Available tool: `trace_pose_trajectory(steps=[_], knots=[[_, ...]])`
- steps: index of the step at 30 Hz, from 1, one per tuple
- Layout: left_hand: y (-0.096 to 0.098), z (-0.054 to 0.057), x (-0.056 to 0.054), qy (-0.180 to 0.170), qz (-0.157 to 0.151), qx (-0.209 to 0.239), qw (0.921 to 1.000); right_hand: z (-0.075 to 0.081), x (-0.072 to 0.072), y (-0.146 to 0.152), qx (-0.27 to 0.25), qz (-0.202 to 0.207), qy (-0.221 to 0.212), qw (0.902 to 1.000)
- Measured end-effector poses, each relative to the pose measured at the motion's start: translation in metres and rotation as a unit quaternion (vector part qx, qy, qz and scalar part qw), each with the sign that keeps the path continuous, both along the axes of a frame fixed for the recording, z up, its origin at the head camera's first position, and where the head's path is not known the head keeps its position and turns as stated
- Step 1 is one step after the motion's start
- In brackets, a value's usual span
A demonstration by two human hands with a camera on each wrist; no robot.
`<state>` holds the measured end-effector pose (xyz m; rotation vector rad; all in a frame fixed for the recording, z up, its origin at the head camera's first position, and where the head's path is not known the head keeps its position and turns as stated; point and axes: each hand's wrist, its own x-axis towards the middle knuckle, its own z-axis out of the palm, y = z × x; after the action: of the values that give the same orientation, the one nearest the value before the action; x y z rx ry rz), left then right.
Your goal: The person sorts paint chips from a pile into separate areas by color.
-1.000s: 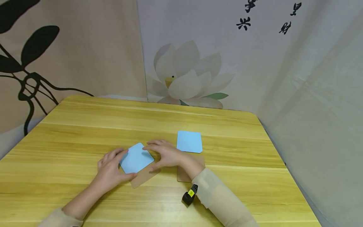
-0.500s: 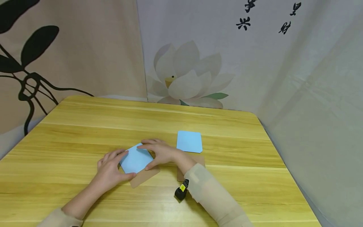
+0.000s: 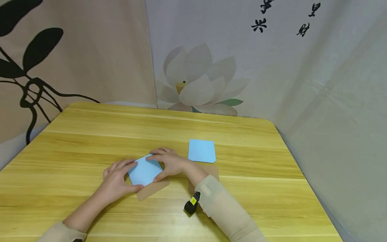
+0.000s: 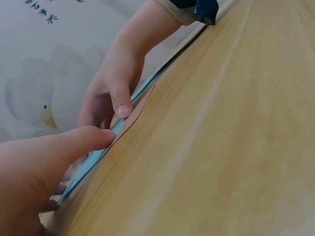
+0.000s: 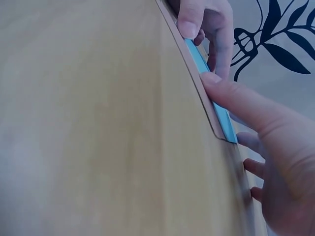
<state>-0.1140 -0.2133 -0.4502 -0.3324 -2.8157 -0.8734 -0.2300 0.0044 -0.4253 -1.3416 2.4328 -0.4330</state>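
Observation:
A blue square card (image 3: pixel 146 170) with rounded corners lies over a brown card (image 3: pixel 153 190), whose near part shows below it. On the left side my left hand (image 3: pixel 116 183) holds the blue card, its thumb at the near edge and fingers along the far left edge. From the right, my right hand (image 3: pixel 169 163) holds the same card, thumb at the near right corner and fingers at the far corner. Both thumbs press at the blue card's near edge, just above the brown strip, in the right wrist view.
To the right lies a second blue card (image 3: pixel 202 151), and just nearer, a brown card (image 3: pixel 211 170) partly hidden by the right forearm. A black device (image 3: pixel 191 203) with a yellow label hangs at the right wrist. The wooden table (image 3: pixel 242 201) ends at a printed curtain (image 3: pixel 121 50).
My right hand has moved left onto the blue card, and its thumb has come to the near right corner. The left hand has barely moved. The blue card has shifted very slightly nearer.

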Motion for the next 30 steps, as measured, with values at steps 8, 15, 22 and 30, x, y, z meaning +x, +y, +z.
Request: trace_pose_trajectory(steps=[8,15,22,30], knots=[[-0.001,0.001,0.000,-0.008,-0.014,-0.001,0.9999,-0.002,0.003,0.001,-0.021,-0.020,-0.003,0.9996],[-0.002,0.001,0.000,-0.008,-0.015,-0.004,0.9999,-0.003,0.006,0.001,-0.031,-0.028,0.005,0.9991],[-0.001,0.001,0.000,-0.011,-0.016,0.001,0.9998,-0.001,0.010,0.002,-0.030,-0.029,0.021,0.9989],[-0.002,0.000,-0.001,-0.009,-0.022,0.007,0.9997,0.000,0.015,0.005,-0.024,-0.026,0.031,0.9989]])
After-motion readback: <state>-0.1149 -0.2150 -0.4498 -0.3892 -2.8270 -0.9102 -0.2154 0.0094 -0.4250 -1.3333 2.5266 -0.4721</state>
